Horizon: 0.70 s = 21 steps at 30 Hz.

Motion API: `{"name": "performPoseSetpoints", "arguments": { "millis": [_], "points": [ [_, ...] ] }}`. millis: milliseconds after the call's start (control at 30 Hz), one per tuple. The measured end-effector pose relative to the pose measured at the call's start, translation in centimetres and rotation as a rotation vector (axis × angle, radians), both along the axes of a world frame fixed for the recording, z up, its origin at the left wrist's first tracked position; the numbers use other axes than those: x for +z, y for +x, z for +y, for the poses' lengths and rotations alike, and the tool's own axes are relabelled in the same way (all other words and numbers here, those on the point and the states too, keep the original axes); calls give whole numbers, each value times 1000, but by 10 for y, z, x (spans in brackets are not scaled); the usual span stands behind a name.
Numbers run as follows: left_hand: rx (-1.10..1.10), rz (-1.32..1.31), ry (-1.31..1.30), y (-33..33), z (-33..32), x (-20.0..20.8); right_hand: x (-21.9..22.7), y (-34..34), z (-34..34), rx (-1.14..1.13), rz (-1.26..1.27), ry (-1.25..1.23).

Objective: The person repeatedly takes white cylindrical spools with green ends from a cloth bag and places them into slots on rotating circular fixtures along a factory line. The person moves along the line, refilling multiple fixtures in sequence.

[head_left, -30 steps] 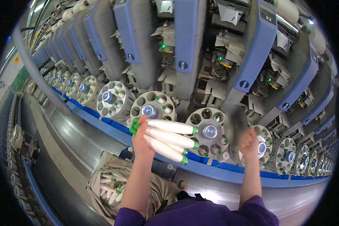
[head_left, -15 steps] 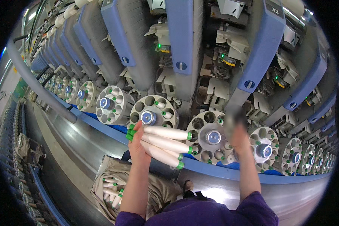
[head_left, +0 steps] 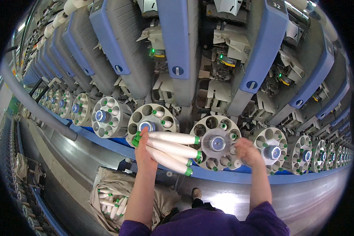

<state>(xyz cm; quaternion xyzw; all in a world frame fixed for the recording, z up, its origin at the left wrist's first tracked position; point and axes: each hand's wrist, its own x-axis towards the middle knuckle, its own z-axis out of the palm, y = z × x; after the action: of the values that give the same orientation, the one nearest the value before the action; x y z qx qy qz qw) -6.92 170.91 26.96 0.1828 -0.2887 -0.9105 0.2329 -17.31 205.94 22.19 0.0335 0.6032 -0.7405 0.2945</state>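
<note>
My left hand (head_left: 144, 151) is closed round a fan of several white yarn bobbins (head_left: 173, 148) with green ends. They point to the right, in front of a round bobbin magazine (head_left: 134, 129). My right hand (head_left: 248, 152) has its fingers curled at the right rim of another round magazine (head_left: 198, 159), which has a blue and silver hub (head_left: 217, 143). Some of its pockets hold bobbins, and others look dark inside. Faint thread lines run across this magazine; whether my right fingers pinch one is too fine to tell.
Similar magazines (head_left: 269, 135) line the machine on both sides. Behind them rise blue and grey winding units (head_left: 177, 39). A blue rail (head_left: 303, 177) runs in front. Below left, a cloth-lined container (head_left: 96, 196) holds several bobbins, and a grey tube (head_left: 39, 108) slants at left.
My right hand has come down along the rim of the magazine, and its fingers now show curled. The left hand still grips its bobbins. The view has shifted slightly, moving the machine leftward.
</note>
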Motion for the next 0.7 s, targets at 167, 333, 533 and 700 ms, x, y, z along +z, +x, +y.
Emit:
{"name": "performPoseSetpoints", "arguments": {
  "millis": [167, 333, 533, 700],
  "points": [
    [7, -108, -367, -39, 25, -32, 25, 11, 47, -393, 258, -277],
    [-76, -99, -1168, -52, 71, -48, 59, 25, 45, -53, 235, -417],
    [-293, -262, -681, 14, 34, -45, 77, 25, 94, -267, 588, 303],
    [-344, -611, -207, 91, 5, -81, 86, 20, 59, -683, 763, -50]
  ]
}}
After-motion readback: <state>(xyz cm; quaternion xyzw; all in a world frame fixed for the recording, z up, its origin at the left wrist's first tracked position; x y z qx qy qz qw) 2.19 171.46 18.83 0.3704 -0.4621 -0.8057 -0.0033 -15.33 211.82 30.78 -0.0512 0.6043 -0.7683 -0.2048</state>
